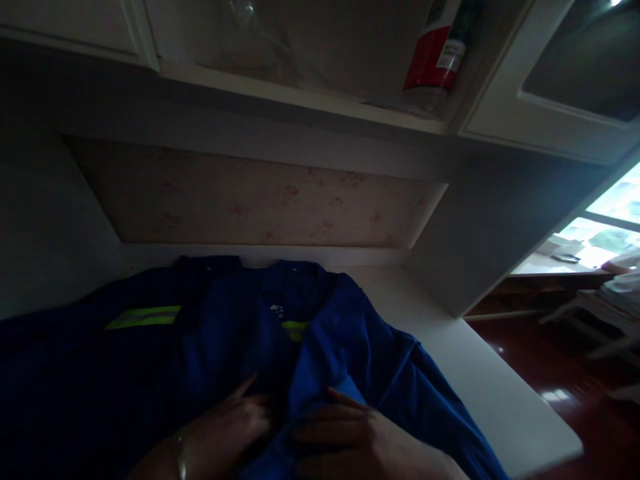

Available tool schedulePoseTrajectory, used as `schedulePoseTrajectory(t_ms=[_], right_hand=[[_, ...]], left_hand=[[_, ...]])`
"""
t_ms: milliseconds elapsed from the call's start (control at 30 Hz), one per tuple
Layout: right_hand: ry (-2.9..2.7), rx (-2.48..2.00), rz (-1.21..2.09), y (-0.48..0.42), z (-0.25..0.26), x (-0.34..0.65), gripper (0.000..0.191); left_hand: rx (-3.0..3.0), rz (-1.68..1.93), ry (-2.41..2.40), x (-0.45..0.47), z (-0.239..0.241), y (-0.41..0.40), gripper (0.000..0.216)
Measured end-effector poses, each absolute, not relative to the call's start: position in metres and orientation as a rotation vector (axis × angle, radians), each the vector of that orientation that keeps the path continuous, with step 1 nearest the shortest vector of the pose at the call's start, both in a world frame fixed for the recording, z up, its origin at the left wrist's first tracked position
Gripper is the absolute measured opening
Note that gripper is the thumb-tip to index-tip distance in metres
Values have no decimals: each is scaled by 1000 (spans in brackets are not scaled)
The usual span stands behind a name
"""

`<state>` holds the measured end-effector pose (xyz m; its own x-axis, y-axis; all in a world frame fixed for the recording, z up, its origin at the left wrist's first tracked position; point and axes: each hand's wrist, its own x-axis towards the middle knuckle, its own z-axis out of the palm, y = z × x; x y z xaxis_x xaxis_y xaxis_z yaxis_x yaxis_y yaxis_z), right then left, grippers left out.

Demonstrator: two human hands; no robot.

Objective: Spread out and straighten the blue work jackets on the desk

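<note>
One blue jacket (pixel 240 353) is lying spread across a white desk (pixel 500 393), its collar pointing toward the back wall (pixel 260 207). Two yellow-green reflective strips are showing on it, one strip (pixel 144 317) on the left chest and a shorter one near the middle. Two hands are working at the bottom of the view. The left hand (pixel 233 423) is resting on the cloth with fingers loosely extended, gripping nothing; a thin bracelet (pixel 181 455) is circling its wrist. The right hand (pixel 350 440) is pinching a fold of the front panel. The jacket is covering most of the desk, leaving a bare strip along the right edge. The cloth is looking soft and creased, the desk smooth and flat. One red can (pixel 434 57) is standing overhead on a shelf.
</note>
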<state>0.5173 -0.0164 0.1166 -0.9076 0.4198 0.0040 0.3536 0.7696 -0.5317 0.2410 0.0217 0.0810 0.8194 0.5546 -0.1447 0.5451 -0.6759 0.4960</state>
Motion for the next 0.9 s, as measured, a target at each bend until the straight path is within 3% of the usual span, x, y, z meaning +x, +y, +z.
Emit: schedulePoseTrajectory(t_ms=[133,200,333,400,467,667,800,900], right_hand=[[-2850,-583,1262,-20,89,524,47],[-2600,-849,1291,-12,81,541,47],[-1892,-1820,654,40,58,586,49],[-1786,-2041,459,70,35,606,61],[-1795,-2143,415,91,10,619,67],[-1922,-2212,340,107,-22,636,55],[-1884,-2232,272,108,-19,641,54],[-1823,-2252,225,112,-14,641,61]], left_hand=[[2315,-231,723,244,92,14,55],[2316,-281,665,251,87,11,58],[2338,-217,595,267,65,8,62],[2332,-112,570,276,57,9,60],[2303,-27,569,284,55,10,65],[2221,241,781,283,59,5,63],[1881,618,1406,252,45,-2,43],[1709,435,1721,223,26,-1,43]])
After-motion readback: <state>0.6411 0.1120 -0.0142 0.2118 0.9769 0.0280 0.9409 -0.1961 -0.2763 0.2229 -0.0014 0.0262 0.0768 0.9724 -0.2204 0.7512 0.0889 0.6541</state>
